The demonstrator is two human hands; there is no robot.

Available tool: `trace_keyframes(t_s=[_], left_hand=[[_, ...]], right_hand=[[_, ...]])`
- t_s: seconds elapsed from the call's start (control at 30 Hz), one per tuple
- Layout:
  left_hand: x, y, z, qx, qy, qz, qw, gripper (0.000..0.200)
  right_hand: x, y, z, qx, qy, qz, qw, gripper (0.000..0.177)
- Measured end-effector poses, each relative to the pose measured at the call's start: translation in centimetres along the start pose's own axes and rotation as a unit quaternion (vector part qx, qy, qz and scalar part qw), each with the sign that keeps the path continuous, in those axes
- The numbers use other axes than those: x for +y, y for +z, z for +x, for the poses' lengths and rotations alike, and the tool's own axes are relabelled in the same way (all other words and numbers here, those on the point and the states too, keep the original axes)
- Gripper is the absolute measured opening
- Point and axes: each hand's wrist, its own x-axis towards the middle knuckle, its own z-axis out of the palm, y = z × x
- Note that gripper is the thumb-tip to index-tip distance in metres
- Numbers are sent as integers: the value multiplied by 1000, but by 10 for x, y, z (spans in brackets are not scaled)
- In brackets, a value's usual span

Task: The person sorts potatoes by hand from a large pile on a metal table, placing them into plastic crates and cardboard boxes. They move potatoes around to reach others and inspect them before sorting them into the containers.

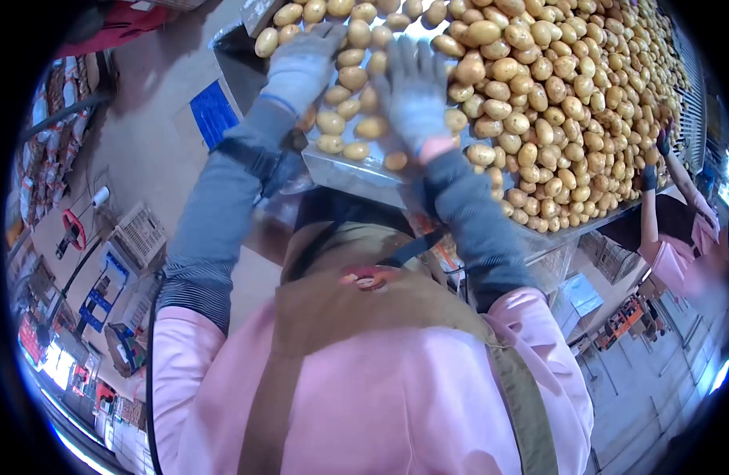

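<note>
Many yellow-brown potatoes [546,103] lie in a dense layer on a metal sorting table [352,170], heaped toward the right and sparser at the left. My left hand [305,59], in a grey and white glove, is over the table's left end, beside a few loose potatoes; its fingertips are partly blurred. My right hand [416,87], gloved the same way, lies palm down with fingers stretched forward among the potatoes. Scattered potatoes [352,77] sit between the two hands. No potato shows in the right hand's grip.
A co-worker [673,237] in pink stands at the table's right side, gloved hands at the potatoes' edge. A blue panel [214,115] is left of the table. Filled sacks [55,134] and a crate [141,235] stand farther left; another crate [610,257] is at the right.
</note>
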Motion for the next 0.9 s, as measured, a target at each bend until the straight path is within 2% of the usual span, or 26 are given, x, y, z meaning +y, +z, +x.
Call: trace_keyframes(t_s=[0.07,0.13,0.23,0.3,0.33,0.4,0.43,0.5,0.53,0.57,0.63,0.67,0.73,0.77,0.8,0.83,0.87,0.9], left_hand=[[5,-12,31,-123,-11,25,992,48],[1,-16,41,-140,0,14,990,48],[4,-22,25,-23,-12,-99,995,45],[23,-37,12,-6,-45,-166,985,53],[39,-50,5,7,-53,-190,980,54],[72,-69,-10,10,-57,-257,965,55],[84,-75,-16,11,-58,-290,955,56],[97,-49,-40,17,95,-120,988,57],[107,-34,-49,-16,90,-97,991,57],[109,-27,-55,-36,79,-132,987,56],[111,-19,-58,-77,60,-202,974,54],[101,-18,-48,-39,67,-222,972,48],[83,-29,-19,-62,-65,-266,960,40],[68,-21,2,16,-10,-179,984,38],[58,-12,27,95,49,-91,990,37],[60,-13,49,30,26,-46,998,38],[64,-13,68,-35,1,-1,999,39],[66,-5,84,-76,3,4,997,37]], right_hand=[[-11,-20,-35,-51,-2,64,997,60],[-10,-42,-65,-80,45,179,980,57],[3,-62,-86,-92,128,295,942,52],[6,-83,-84,-76,194,340,917,48],[6,-88,-80,-71,233,440,864,47],[2,-96,-58,-47,297,622,723,47],[-4,-107,-48,-32,310,662,682,49],[-18,-101,-47,-21,348,717,604,50],[-21,-96,-50,-17,363,742,563,51],[-18,-84,-57,1,346,667,660,44],[-1,-55,-92,52,344,596,724,40],[10,-63,-103,69,334,536,772,40],[27,-104,-121,63,253,386,885,41],[35,-123,-139,21,195,330,923,42],[46,-136,-168,-37,129,291,947,41],[56,-152,-199,-95,63,246,962,40],[67,-163,-232,-188,75,285,937,36],[72,-182,-264,-231,127,342,902,32]])
